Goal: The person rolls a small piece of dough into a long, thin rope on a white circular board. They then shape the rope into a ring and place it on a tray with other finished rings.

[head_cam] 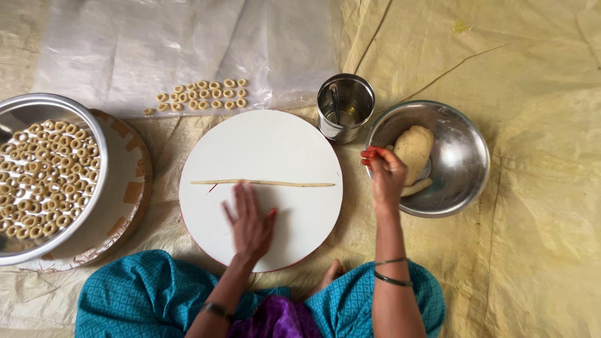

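Rolling step: left hand (249,219) rests flat and open below the thin dough rope (263,183) on the round board (294,231), right hand (385,172) pinches something small by the dough bowl (463,156), so next probably means shaping rings.

Your lap is covered in teal cloth (131,294) printed with a small, fine diamond pattern, and a fold of shiny purple fabric (278,319) shows between your knees at the bottom edge of the view. Your arms are bare of sleeves as far as the picture shows: the right wrist carries two thin dark bangles (392,273), one just above the other, and the left wrist carries one dark bangle (216,309). The fingertips of both hands, left hand (249,219) and right hand (386,174), are tinted or painted red.
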The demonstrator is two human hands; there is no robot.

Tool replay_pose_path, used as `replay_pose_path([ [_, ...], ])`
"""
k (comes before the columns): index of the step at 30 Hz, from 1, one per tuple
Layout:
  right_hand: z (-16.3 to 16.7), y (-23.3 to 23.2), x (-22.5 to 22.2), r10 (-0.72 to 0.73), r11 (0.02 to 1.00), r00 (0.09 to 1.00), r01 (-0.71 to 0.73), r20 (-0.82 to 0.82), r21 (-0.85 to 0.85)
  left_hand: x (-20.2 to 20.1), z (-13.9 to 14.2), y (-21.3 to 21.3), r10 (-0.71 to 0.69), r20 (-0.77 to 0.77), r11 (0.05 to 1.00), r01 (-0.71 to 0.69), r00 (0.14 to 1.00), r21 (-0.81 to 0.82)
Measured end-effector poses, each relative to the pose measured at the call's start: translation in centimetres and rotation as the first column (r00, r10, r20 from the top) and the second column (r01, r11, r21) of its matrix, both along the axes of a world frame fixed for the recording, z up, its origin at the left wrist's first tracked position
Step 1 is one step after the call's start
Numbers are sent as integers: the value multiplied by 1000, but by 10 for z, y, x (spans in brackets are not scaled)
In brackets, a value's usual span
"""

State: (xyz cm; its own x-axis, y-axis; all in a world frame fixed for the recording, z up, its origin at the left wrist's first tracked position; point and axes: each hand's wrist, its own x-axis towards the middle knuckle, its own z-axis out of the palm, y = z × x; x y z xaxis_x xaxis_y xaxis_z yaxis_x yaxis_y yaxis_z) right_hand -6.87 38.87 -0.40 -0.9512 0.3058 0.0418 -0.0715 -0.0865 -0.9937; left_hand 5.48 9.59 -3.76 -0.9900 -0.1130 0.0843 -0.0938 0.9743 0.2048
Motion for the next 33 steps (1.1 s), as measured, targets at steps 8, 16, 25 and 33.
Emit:
replay_pose_path([
  [8, -5, -52, 28, 36, 893, 991, 27, -131, 450, 67, 32, -70, 154, -144, 974, -126, 977, 187],
  [16, 5, -67, 90, 192, 739, 978, -92, -77, 668, 133, 69, -106, 260, -206, 910, -168, 943, 378],
  [25, 29, -43, 140, 163, 830, 981, -78, -107, 553, 180, 83, -144, 278, -343, 831, -46, 897, 554],
  [33, 133, 49, 205, 493, 822, 865, -497, 88, 278, 143, 99, -145, 437, -202, 519, -62, 876, 853],
])
